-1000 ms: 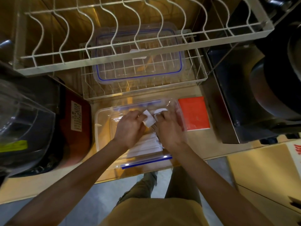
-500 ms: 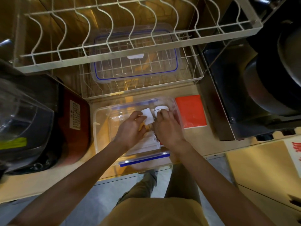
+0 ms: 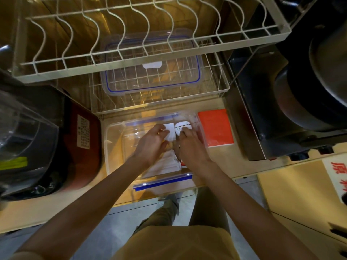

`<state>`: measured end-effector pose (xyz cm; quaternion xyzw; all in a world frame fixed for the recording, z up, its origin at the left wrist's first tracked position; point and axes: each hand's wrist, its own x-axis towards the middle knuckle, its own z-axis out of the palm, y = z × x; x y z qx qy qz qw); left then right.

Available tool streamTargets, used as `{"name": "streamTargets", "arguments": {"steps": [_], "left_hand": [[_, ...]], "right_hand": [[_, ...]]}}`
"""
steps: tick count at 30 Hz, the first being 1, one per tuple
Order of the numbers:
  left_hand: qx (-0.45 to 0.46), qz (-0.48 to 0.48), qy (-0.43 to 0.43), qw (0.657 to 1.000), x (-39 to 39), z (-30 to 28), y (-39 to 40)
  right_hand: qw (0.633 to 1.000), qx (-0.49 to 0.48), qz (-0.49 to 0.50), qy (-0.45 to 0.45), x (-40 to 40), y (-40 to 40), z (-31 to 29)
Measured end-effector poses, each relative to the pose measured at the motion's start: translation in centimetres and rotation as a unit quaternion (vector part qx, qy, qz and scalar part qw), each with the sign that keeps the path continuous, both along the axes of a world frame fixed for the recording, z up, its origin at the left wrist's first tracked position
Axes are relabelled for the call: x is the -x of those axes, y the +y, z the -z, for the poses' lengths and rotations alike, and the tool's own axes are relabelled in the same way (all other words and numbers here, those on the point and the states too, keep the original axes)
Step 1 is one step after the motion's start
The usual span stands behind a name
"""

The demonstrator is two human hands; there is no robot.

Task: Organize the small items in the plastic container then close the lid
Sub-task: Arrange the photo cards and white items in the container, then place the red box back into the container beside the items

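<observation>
A clear plastic container (image 3: 114, 147) with blue clips stands on the wooden counter in front of me. Both my hands reach inside it. My left hand (image 3: 150, 145) pinches a small white square box (image 3: 171, 133) at the container's far side. My right hand (image 3: 191, 147) rests its fingers on a white rounded case (image 3: 183, 126) beside that box. White paper packets (image 3: 165, 165) lie on the container floor under my wrists. A clear lid with a blue seal (image 3: 150, 72) lies on the lower wire rack behind the container.
An orange-red booklet (image 3: 216, 127) lies right of the container. A wire dish rack (image 3: 146, 44) overhangs the back. A dark red appliance (image 3: 82, 139) and a clear jug (image 3: 24, 139) stand left; a metal stove with a black pot (image 3: 309, 91) stands right.
Both hands have moved slightly toward the container's far side, carrying the white box and the rounded case with them. The box now sits flatter next to the case.
</observation>
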<state>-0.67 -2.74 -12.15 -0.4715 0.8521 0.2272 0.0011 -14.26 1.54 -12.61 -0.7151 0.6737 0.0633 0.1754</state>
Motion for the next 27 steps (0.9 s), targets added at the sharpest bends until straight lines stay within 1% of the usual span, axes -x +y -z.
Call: {"name": "streamTargets", "arguments": {"steps": [2, 4, 7, 9, 11, 14, 15, 17, 18, 20, 21, 22, 23, 25, 27], "left_hand": [[-0.001, 0.002, -0.007, 1.000, 0.0, -0.2, -0.1], [-0.001, 0.002, -0.022, 1.000, 0.2, -0.5, -0.3], [0.017, 0.003, -0.039, 0.999, 0.9, -1.4, -0.7], [0.021, 0.000, -0.016, 1.000, 1.5, -2.5, -1.0], [0.012, 0.004, 0.011, 1.000, 2.4, -4.0, -1.5], [-0.026, 0.012, 0.051, 0.998, 4.5, -6.3, -2.6], [-0.041, 0.014, 0.064, 0.997, 5.4, -7.1, -3.0], [-0.063, 0.024, 0.080, 0.994, 7.4, -8.3, -3.7], [-0.065, 0.029, 0.086, 0.994, 8.5, -8.8, -4.1], [-0.048, 0.038, 0.098, 0.993, 10.5, -9.4, -4.8], [-0.032, 0.050, 0.100, 0.993, 11.4, -9.4, -5.1], [-0.020, 0.069, 0.092, 0.993, 12.3, -9.3, -5.5], [-0.014, 0.093, 0.074, 0.993, 13.1, -9.1, -5.9], [-0.022, 0.142, 0.015, 0.989, 14.6, -8.3, -6.6], [-0.049, 0.183, -0.051, 0.980, 15.6, -7.2, -7.1]], "right_hand": [[0.999, 0.012, 0.007, -0.029, 0.0, 0.1, -0.4], [0.993, 0.035, 0.055, -0.102, 0.2, 0.2, -1.1], [0.963, 0.092, 0.113, -0.225, 0.5, 0.4, -2.7], [0.925, 0.120, 0.172, -0.316, 1.0, 0.5, -3.7], [0.878, 0.117, 0.249, -0.392, 1.8, 0.6, -4.7], [0.788, 0.140, 0.355, -0.483, 3.6, 1.2, -5.5], [0.758, 0.160, 0.387, -0.500, 4.3, 1.5, -5.7], [0.702, 0.191, 0.463, -0.507, 5.4, 2.5, -5.9], [0.666, 0.198, 0.510, -0.508, 6.0, 3.0, -5.9], [0.591, 0.184, 0.601, -0.507, 6.9, 3.9, -5.6], [0.558, 0.162, 0.637, -0.506, 7.3, 4.2, -5.3], [0.534, 0.132, 0.664, -0.506, 7.6, 4.6, -4.9], [0.519, 0.097, 0.681, -0.508, 7.8, 4.8, -4.6], [0.508, 0.039, 0.704, -0.495, 8.0, 5.2, -3.9], [0.520, 0.010, 0.708, -0.478, 8.1, 5.4, -3.5]]}}
